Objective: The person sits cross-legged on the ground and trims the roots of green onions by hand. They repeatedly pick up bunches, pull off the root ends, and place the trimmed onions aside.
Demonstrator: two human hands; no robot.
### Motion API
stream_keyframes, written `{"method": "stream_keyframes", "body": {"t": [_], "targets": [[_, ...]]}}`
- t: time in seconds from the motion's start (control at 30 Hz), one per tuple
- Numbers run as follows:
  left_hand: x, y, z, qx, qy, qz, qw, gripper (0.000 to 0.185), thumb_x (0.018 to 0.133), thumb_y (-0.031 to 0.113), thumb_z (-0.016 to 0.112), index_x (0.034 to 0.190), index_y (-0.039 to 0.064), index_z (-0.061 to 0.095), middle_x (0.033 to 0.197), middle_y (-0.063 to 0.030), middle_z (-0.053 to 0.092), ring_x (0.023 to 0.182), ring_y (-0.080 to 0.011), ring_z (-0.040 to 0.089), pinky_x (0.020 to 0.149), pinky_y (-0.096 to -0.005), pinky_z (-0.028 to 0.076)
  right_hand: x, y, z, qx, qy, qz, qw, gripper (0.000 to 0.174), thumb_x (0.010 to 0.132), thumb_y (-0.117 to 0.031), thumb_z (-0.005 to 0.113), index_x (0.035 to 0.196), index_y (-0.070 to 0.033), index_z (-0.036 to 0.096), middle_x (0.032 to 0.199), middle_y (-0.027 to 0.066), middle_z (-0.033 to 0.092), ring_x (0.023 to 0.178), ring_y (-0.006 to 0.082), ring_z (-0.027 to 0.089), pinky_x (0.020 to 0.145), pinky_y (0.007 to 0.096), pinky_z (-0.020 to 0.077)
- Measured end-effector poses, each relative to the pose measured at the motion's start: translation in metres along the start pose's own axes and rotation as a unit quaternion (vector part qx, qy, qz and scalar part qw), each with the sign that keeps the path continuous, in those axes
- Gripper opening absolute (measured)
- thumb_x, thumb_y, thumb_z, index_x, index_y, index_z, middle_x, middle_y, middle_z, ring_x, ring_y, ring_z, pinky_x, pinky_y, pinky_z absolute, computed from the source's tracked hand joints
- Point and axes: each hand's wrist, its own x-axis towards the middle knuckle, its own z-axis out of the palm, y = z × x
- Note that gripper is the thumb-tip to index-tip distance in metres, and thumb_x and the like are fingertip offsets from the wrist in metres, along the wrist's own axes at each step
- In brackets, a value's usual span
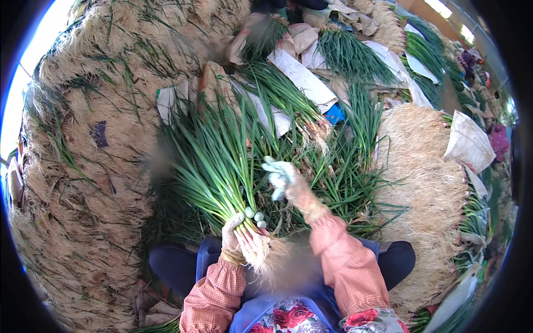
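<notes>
My left hand [235, 237], in a glove with pale fingertips, is closed around a bunch of green onions [225, 183] near the white stems. Their pale roots hang over my lap, and the long green leaves fan out up and to the left. To the right, my right hand [281, 177], in a similar glove, is raised over the loose green onions [333, 179] with its fingers apart and nothing seen between them. Beyond it lies another bunch with reddish bulbs and roots [314, 129].
Large heaps of green onions with the roots outward stand at left [83, 208] and right [424, 200]. White sacking [306, 79] and more leafy bunches [354, 54] lie ahead. Part of another person [308, 4] shows at the top edge. My bent knees flank the work spot.
</notes>
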Motion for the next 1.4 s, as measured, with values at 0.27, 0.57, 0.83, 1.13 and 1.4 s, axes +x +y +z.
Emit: {"method": "stream_keyframes", "body": {"t": [0.27,0.57,0.83,1.13,1.4], "targets": [[-0.006,0.008,-0.008,0.094,0.048,0.055,0.993,0.024,0.084,0.019,0.057,0.097,-0.001,0.058,0.092,-0.0185,0.062,0.081,-0.0298,0.062,0.071,-0.0424,0.056,-0.013,0.009,0.012,-0.657,-0.222,-0.038,0.719,0.010,0.092,-0.023,0.051,0.092,-0.013,0.055,0.065,0.0069,0.056,0.056,0.0239,0.059,0.051,0.0362,0.0486],[0.016,-0.009,-0.026,0.072,0.097,0.095,0.988,0.021,0.082,0.011,0.061,0.100,-0.001,0.060,0.092,-0.0155,0.065,0.086,-0.0287,0.062,0.078,-0.0402,0.054,-0.007,-0.033,-0.077,-0.417,0.253,0.007,0.873,0.019,0.096,-0.019,0.053,0.093,-0.007,0.068,0.090,0.0039,0.069,0.079,0.0128,0.061,0.075,0.0285,0.0500],[0.027,-0.033,-0.011,0.165,0.122,0.137,0.969,0.029,0.082,0.000,0.059,0.111,-0.005,0.056,0.098,-0.0158,0.066,0.091,-0.0281,0.065,0.082,-0.0403,0.055,0.017,0.027,0.011,-0.671,0.018,0.089,0.736,0.037,0.089,-0.031,0.063,0.109,-0.001,0.055,0.090,0.0155,0.067,0.080,0.0246,0.065,0.074,0.0360,0.0508],[0.030,-0.039,-0.016,0.153,0.144,0.152,0.966,0.027,0.081,-0.006,0.059,0.108,-0.003,0.057,0.097,-0.0094,0.064,0.084,-0.0208,0.064,0.077,-0.0324,0.055,0.001,0.033,0.015,-0.657,0.037,-0.073,0.749,0.014,0.087,-0.009,0.057,0.098,-0.001,0.053,0.086,0.0176,0.063,0.074,0.0332,0.063,0.068,0.0387,0.0529],[0.029,-0.041,-0.018,0.175,0.133,0.133,0.966,0.021,0.080,-0.006,0.057,0.102,-0.006,0.060,0.094,-0.0150,0.068,0.083,-0.0253,0.066,0.075,-0.0344,0.056,0.018,0.029,0.018,-0.610,0.081,0.108,0.781,0.008,0.087,-0.007,0.057,0.094,-0.004,0.058,0.083,0.0156,0.066,0.071,0.0262,0.066,0.065,0.0366,0.0530]]}}
